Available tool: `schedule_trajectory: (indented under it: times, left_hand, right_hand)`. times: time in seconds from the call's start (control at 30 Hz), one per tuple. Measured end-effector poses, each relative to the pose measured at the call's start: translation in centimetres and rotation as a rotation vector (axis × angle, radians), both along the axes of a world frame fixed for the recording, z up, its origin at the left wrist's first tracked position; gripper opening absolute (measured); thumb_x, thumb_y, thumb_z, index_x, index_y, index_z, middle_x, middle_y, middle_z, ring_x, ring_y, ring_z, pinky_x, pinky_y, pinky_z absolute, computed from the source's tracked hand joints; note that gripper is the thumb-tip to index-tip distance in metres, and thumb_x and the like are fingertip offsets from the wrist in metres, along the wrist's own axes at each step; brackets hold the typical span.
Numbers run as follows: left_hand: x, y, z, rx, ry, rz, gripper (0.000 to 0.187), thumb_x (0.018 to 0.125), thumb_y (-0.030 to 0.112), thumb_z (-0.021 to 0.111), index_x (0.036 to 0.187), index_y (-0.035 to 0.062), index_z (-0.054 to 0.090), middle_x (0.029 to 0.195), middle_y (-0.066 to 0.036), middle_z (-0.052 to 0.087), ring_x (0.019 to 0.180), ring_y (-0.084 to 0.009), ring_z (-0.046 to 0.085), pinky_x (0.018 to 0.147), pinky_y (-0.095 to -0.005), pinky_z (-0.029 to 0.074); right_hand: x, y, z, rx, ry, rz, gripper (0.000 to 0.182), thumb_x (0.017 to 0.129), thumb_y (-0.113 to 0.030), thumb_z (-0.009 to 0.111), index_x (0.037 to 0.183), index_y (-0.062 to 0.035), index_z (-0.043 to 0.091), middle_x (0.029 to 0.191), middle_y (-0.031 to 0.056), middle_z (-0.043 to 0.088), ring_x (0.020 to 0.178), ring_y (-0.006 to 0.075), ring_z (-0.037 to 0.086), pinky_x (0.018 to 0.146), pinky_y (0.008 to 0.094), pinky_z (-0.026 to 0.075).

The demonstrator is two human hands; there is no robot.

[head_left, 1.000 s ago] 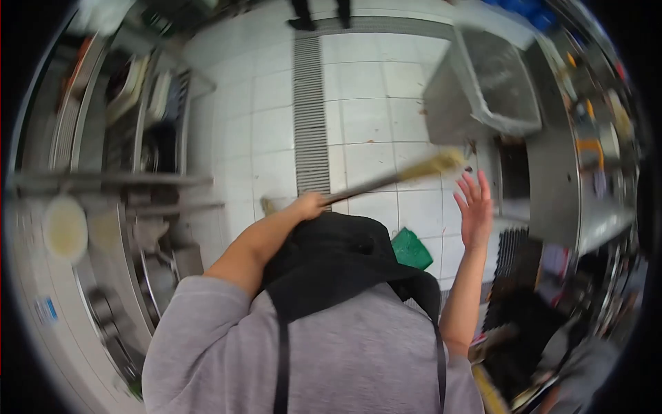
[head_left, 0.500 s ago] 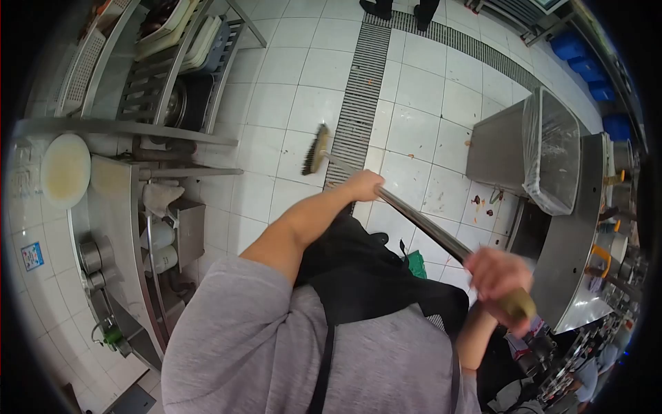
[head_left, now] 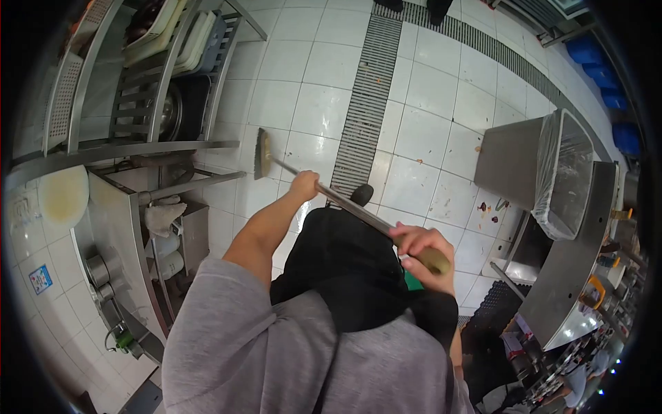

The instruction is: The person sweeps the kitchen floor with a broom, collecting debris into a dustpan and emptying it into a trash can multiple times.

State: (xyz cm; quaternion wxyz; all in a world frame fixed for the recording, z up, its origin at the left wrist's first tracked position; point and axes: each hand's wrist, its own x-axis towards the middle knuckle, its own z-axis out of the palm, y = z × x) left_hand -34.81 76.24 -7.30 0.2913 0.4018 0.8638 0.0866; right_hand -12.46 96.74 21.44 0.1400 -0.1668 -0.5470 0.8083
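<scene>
At the far left, a perforated basket (head_left: pixel 62 96) stands tilted on the rack; what it holds cannot be told. Beside it in the upper left, a shallow tray (head_left: pixel 157 27) holds dark, glossy items, with pale trays (head_left: pixel 197 43) next to it and a round metal bowl (head_left: pixel 167 116) below. Under the rack, at the left edge, is a pale round piece (head_left: pixel 63 198) with a yellowish middle. Metal pots (head_left: pixel 98 271) sit along the counter (head_left: pixel 121 238) at lower left, their insides unclear. A cloth (head_left: pixel 164 218) hangs near white containers (head_left: pixel 166 263), whose contents are hidden.

Left of centre, the broom (head_left: pixel 358 212) has its bristled head at the tiled floor (head_left: pixel 324 67), left of the drain grating (head_left: pixel 368 83); its handle slants down towards the right. The left hand (head_left: pixel 305 185) is wrapped around the handle, fingers curled and close together. The right hand (head_left: pixel 426 252) holds the handle near its yellowish end, fingers bent over it and slightly parted. A green item (head_left: pixel 412 281) shows partly beneath that hand.

At right, a grey bin (head_left: pixel 509 155) stands lined with a clear bag (head_left: pixel 560 181) folded over its rim; nothing inside can be made out. Food scraps (head_left: pixel 494 207) lie on the floor near it. Blue containers (head_left: pixel 600 74) line the upper right edge, contents not visible.
</scene>
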Motion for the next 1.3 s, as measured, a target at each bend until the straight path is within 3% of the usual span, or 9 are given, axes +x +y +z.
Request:
schedule_trajectory:
  times: [0.13, 0.2, 0.33, 0.5, 0.6, 0.67, 0.8, 1.13, 1.3]
  left_hand:
    - [6.4, 10.5, 2.4, 0.349, -0.246, -0.086, 0.014, 0.064, 0.015, 0.059, 0.063, 0.0028, 0.052, 0.067, -0.018, 0.054, 0.069, -0.0365, 0.052, 0.062, -0.0446, 0.041]
    - [9.7, 15.8, 4.1, 0.398, -0.421, -0.178, 0.012, 0.068, 0.015, 0.055, 0.065, 0.0045, 0.052, 0.063, -0.016, 0.055, 0.066, -0.0362, 0.054, 0.059, -0.0453, 0.041]
    - [13.2, 22.2, 9.7, 0.5, -0.596, -0.394, 0.014, 0.071, 0.018, 0.053, 0.064, 0.0061, 0.052, 0.061, -0.015, 0.054, 0.064, -0.0358, 0.054, 0.058, -0.0443, 0.041]
    - [12.7, 19.7, 15.0, 0.361, -0.578, -0.434, 0.018, 0.07, 0.022, 0.054, 0.061, 0.0068, 0.052, 0.061, -0.015, 0.055, 0.063, -0.035, 0.054, 0.058, -0.043, 0.043]
    - [9.0, 13.9, 11.0, 0.34, -0.406, -0.34, 0.017, 0.069, 0.023, 0.055, 0.064, 0.007, 0.055, 0.061, -0.014, 0.055, 0.064, -0.0348, 0.054, 0.058, -0.0427, 0.044]
    - [6.4, 10.1, 6.7, 0.148, -0.361, -0.305, 0.014, 0.067, 0.023, 0.056, 0.068, 0.0087, 0.058, 0.062, -0.013, 0.056, 0.065, -0.034, 0.054, 0.059, -0.0426, 0.044]
    - [3.9, 7.4, 1.7, 0.123, -0.438, -0.321, 0.013, 0.067, 0.023, 0.055, 0.067, 0.0094, 0.058, 0.064, -0.012, 0.056, 0.064, -0.0342, 0.054, 0.059, -0.0425, 0.044]
    - [9.5, 21.3, 4.4, 0.56, -0.456, -0.555, 0.026, 0.072, 0.026, 0.055, 0.053, 0.0089, 0.049, 0.051, -0.014, 0.05, 0.055, -0.0362, 0.051, 0.052, -0.045, 0.041]
    - [14.4, 25.2, 6.8, 0.689, -0.506, -0.503, 0.028, 0.071, 0.025, 0.056, 0.051, 0.0084, 0.046, 0.049, -0.013, 0.049, 0.052, -0.035, 0.051, 0.05, -0.0438, 0.04]
  right_hand:
    - [4.4, 7.0, 4.4, 0.131, 0.138, -0.17, 0.016, 0.064, -0.007, 0.062, 0.074, -0.0041, 0.05, 0.057, 0.0068, 0.053, 0.069, 0.0299, 0.059, 0.089, 0.0466, 0.036]
    - [5.9, 10.1, 8.5, 0.243, 0.256, -0.058, 0.015, 0.065, -0.01, 0.062, 0.077, -0.0062, 0.053, 0.05, 0.0039, 0.053, 0.053, 0.0223, 0.058, 0.082, 0.0422, 0.042]
    - [5.5, 11.6, 15.0, 0.358, 0.468, 0.057, 0.018, 0.067, -0.013, 0.07, 0.066, -0.0071, 0.053, 0.046, 0.0012, 0.053, 0.04, 0.0116, 0.053, 0.045, 0.023, 0.047]
    - [7.5, 12.5, 16.7, 0.146, 0.779, 0.006, 0.026, 0.065, -0.02, 0.074, 0.061, -0.0117, 0.049, 0.047, -0.0034, 0.052, 0.033, 0.0046, 0.046, 0.037, 0.0177, 0.043]
    - [5.5, 11.9, 10.8, 0.046, 0.503, -0.316, 0.025, 0.074, -0.018, 0.063, 0.06, -0.009, 0.044, 0.043, -0.0021, 0.046, 0.03, 0.0098, 0.041, 0.027, 0.0205, 0.033]
    - [3.1, 10.6, 5.6, -0.16, 0.38, -0.31, 0.025, 0.07, -0.021, 0.064, 0.065, -0.0085, 0.043, 0.049, -0.0016, 0.047, 0.038, 0.0113, 0.044, 0.04, 0.0263, 0.036]
    - [-0.4, 8.1, 2.2, -0.124, 0.304, -0.184, 0.021, 0.068, -0.018, 0.063, 0.068, -0.0081, 0.045, 0.051, 0.0027, 0.048, 0.045, 0.0158, 0.046, 0.055, 0.0357, 0.039]
    - [7.3, 7.6, 9.3, 0.334, 0.238, -0.527, 0.03, 0.074, -0.031, 0.063, 0.065, -0.0122, 0.042, 0.043, -0.0043, 0.045, 0.038, 0.0083, 0.045, 0.049, 0.0236, 0.039]
    - [7.0, 7.0, 14.0, 0.559, 0.227, -0.4, 0.028, 0.073, -0.026, 0.064, 0.062, -0.0116, 0.043, 0.044, -0.002, 0.051, 0.037, 0.007, 0.05, 0.042, 0.0196, 0.043]
